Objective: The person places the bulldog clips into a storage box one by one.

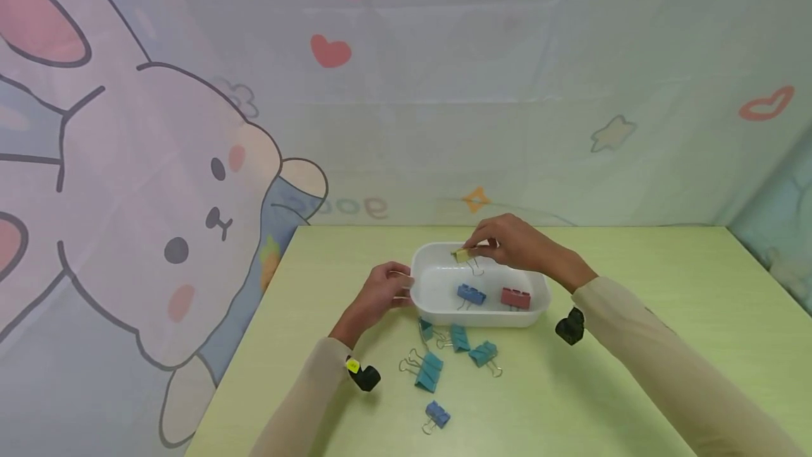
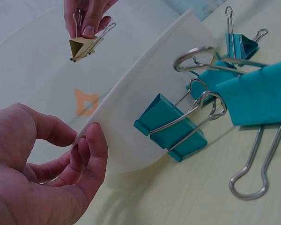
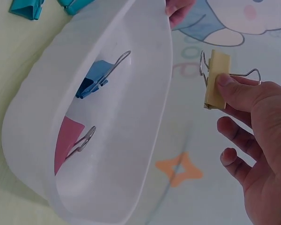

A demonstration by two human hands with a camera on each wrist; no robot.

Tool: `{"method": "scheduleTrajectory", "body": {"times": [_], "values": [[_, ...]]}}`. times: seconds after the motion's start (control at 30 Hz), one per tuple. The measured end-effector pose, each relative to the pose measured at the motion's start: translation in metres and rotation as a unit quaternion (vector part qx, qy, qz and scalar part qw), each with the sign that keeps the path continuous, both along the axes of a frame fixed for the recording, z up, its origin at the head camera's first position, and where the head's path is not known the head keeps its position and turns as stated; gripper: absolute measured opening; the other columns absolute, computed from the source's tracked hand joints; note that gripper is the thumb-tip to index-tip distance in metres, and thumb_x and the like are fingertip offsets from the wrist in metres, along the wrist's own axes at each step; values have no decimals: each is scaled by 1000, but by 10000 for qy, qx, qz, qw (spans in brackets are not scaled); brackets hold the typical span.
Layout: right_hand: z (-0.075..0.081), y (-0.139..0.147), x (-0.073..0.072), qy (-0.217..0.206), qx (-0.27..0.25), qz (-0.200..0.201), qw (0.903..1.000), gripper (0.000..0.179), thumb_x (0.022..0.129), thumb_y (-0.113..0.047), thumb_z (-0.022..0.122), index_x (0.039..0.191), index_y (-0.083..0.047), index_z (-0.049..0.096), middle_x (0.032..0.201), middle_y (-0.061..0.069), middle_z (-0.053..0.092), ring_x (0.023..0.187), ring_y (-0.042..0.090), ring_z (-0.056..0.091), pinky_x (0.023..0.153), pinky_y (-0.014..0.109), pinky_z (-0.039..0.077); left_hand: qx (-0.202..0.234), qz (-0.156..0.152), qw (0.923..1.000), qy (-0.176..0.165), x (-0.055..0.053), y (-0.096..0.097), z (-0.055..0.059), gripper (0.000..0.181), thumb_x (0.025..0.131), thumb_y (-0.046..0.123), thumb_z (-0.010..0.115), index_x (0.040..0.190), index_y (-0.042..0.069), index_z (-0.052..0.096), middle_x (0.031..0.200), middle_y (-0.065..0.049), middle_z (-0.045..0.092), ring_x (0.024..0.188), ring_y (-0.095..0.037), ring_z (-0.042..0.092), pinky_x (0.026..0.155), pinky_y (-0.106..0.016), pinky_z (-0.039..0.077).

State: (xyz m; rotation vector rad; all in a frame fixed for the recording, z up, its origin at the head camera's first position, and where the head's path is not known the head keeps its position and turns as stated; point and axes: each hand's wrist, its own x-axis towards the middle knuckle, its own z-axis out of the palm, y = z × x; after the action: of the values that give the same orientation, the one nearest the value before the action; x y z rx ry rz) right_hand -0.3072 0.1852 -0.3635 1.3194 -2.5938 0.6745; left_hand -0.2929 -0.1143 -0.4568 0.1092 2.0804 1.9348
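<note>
My right hand [image 1: 507, 240] pinches a yellow binder clip [image 3: 218, 79] between thumb and fingers, above the far side of a white plastic tub [image 1: 438, 317]. The left hand [image 2: 51, 173] pinches the tub's rim at its left end, thumb and fingertips on the wall. Inside the tub lie a blue binder clip [image 1: 471, 294] and a red binder clip [image 1: 516, 297], apart from each other. Just in front of the tub are several teal binder clips, among them a large one [image 1: 428, 372] and one by the wall [image 2: 171, 126].
A second blue binder clip [image 1: 437, 413] lies nearest to me on the pale yellow-green table [image 1: 634, 372]. A cloth backdrop [image 1: 507, 90] with a rabbit and hearts hangs behind the table's far edge. Dark wrist cameras sit on both sleeves.
</note>
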Motion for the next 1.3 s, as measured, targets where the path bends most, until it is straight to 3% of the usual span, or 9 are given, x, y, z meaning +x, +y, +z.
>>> {"method": "scheduleTrajectory", "body": {"times": [0.13, 0.23, 0.37, 0.53, 0.8, 1.03, 1.17, 1.3], "values": [[-4, -1, -4, -39, 6, -114, 9999, 18, 92, -8, 77, 110, -10, 81, 101, 0, 75, 83, 12, 66, 70, 32, 56, 4, -13, 10000, 38, 0, -1, 0, 37, 100, 6, 59, 132, -10, 52, 123, -30, 60, 96, -32, 69, 84, -36, 62], [-7, 0, -4, -205, 102, -227, 9995, 27, 93, -14, 79, 119, -10, 78, 108, 2, 74, 84, 13, 64, 72, 32, 55, 7, -14, 10000, 57, 0, -1, -1, 37, 100, 7, 59, 132, -9, 52, 122, -29, 60, 96, -32, 69, 83, -35, 62], [-9, 2, -1, -471, 229, -409, 9978, 43, 91, -23, 81, 131, -10, 72, 120, 4, 71, 90, 19, 64, 77, 33, 56, 8, -21, 10000, 57, 0, -1, -3, 36, 100, 8, 59, 132, -9, 53, 122, -28, 61, 96, -32, 69, 83, -34, 62], [-12, 6, 9, -409, 184, -446, 9980, 43, 91, -26, 82, 130, -11, 73, 120, 2, 71, 90, 22, 64, 76, 33, 56, 3, -18, 10000, 66, 0, -1, -3, 36, 101, 8, 59, 132, -8, 53, 122, -27, 61, 96, -30, 70, 84, -36, 62], [-16, 16, 45, -168, 106, -225, 9996, 39, 91, -29, 81, 126, -14, 74, 119, -2, 71, 91, 12, 62, 77, 33, 59, -31, -34, 9999, 92, 0, -1, -3, 37, 101, 9, 60, 133, -8, 53, 123, -28, 61, 100, -35, 69, 85, -36, 62], [-30, 18, 82, -68, 165, 136, 9997, 36, 93, -34, 78, 125, -17, 75, 119, -4, 71, 92, 7, 62, 76, 28, 59, -68, -10, 9999, 95, 1, 0, -2, 37, 101, 9, 59, 133, -8, 53, 123, -28, 61, 97, -32, 70, 85, -35, 62], [-40, 18, 99, -296, 244, 215, 9990, 36, 94, -37, 77, 125, -21, 73, 119, -8, 69, 97, 8, 62, 80, 30, 59, -50, -27, 9999, 120, 1, 0, -2, 37, 101, 9, 59, 133, -8, 53, 123, -28, 61, 93, -30, 70, 84, -34, 62], [-52, 18, 110, -794, 355, 247, 9959, 37, 94, -39, 76, 127, -22, 73, 119, -9, 69, 88, 7, 61, 74, 29, 58, -52, -51, 9999, 141, -1, -1, -3, 36, 101, 9, 59, 132, -8, 53, 122, -28, 61, 91, -28, 69, 83, -34, 62]]}}
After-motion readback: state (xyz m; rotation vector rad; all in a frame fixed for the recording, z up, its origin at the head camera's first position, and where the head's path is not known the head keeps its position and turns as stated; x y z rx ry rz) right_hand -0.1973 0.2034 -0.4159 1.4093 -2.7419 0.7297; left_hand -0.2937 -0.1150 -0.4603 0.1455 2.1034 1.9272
